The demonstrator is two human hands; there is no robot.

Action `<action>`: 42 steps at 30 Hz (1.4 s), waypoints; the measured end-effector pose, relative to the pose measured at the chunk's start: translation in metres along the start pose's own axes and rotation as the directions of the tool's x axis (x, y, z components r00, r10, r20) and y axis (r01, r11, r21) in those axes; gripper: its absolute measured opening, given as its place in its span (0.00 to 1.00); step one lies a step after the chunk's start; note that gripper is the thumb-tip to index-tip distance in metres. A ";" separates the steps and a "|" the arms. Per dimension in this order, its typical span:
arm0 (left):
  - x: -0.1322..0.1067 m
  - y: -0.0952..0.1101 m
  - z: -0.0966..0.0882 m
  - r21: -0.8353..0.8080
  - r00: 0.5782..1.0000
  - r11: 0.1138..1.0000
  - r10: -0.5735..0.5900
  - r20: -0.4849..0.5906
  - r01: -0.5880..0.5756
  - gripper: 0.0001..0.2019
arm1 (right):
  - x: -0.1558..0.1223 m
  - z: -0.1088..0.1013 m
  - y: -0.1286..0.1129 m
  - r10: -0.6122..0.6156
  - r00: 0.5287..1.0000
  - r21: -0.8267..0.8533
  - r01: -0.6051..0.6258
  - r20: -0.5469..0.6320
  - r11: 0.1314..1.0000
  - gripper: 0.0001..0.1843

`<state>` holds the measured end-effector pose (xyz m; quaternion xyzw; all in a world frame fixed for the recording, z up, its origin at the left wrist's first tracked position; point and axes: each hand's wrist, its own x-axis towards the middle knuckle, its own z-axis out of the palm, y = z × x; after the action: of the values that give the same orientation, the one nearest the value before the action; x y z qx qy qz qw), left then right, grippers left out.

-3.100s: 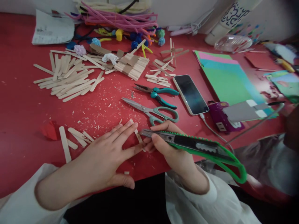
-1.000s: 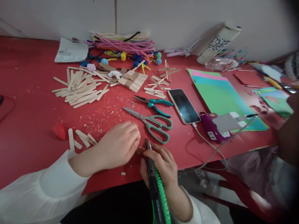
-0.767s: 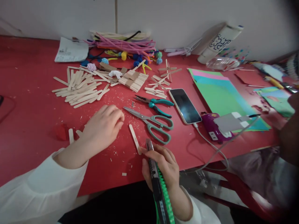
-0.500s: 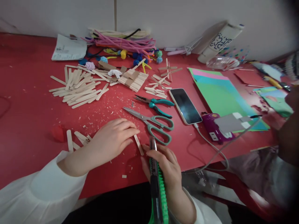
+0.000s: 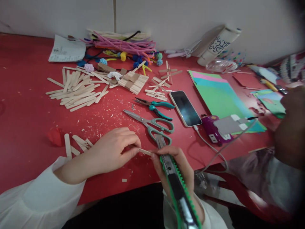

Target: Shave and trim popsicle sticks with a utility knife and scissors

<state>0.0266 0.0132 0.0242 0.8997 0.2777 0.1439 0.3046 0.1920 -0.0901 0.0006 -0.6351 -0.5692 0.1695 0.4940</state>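
Note:
Between my two hands a popsicle stick point(image 5: 145, 152) is stretched, edge partly toward me. The fingers of my left hand point(image 5: 117, 149) pinch its left end. My right hand point(image 5: 177, 167) is closed around a green and black utility knife point(image 5: 173, 174), and its thumb and fingertip touch the stick's right end. The knife's blade points away from me, over the handles of the grey scissors point(image 5: 152, 122). Behind the scissors lie teal-handled pliers point(image 5: 154, 106). Several loose sticks point(image 5: 78, 144) lie beside my left forearm.
A heap of popsicle sticks point(image 5: 78, 90), pipe cleaners point(image 5: 126, 44) and a banded stick bundle point(image 5: 133, 81) lie at the back. To the right are a phone point(image 5: 186, 108) on a cable, a purple power bank point(image 5: 215, 130), coloured paper point(image 5: 221, 92), a tumbler point(image 5: 218, 46) and another person's arm point(image 5: 292, 127).
The stick has turned from slanting toward me to lying nearly sideways between both hands. My right hand has shifted right, and the knife now tilts more. The view has moved slightly.

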 end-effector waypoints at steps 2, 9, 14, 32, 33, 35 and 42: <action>0.000 0.001 0.001 -0.049 1.000 0.999 -0.001 0.006 0.001 0.07 | 0.005 0.001 -0.005 0.073 0.997 0.078 -0.072 -0.009 0.994 0.08; 0.000 -0.002 0.005 -0.131 0.999 0.991 0.027 -0.045 -0.033 0.14 | 0.011 0.008 -0.006 0.108 0.991 0.198 -0.121 0.073 0.973 0.06; -0.001 -0.004 0.002 -0.038 0.968 0.999 -0.009 -0.250 0.000 0.12 | 0.023 0.008 0.003 0.111 0.991 0.223 -0.125 0.073 0.967 0.07; -0.001 0.000 0.006 0.500 0.940 0.852 0.284 -0.192 -0.155 0.13 | 0.032 0.019 0.005 -0.048 0.999 0.001 0.048 0.001 0.999 0.06; -0.001 0.001 0.006 0.520 0.940 0.841 0.283 -0.190 -0.148 0.13 | 0.033 0.020 0.004 -0.057 0.998 -0.003 0.057 -0.005 0.998 0.06; -0.002 0.004 0.008 0.583 0.936 0.802 0.293 -0.193 -0.131 0.12 | 0.033 0.022 0.003 -0.083 0.996 -0.016 0.083 -0.017 0.996 0.06; 0.000 0.010 0.012 0.657 0.917 0.752 0.297 -0.265 -0.054 0.11 | 0.032 0.025 0.003 -0.082 0.997 0.006 0.082 -0.014 0.997 0.06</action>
<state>0.0361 0.0014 0.0209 0.9305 0.2724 0.2286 -0.0884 0.1843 -0.0503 -0.0022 -0.6108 -0.5907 0.1463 0.5066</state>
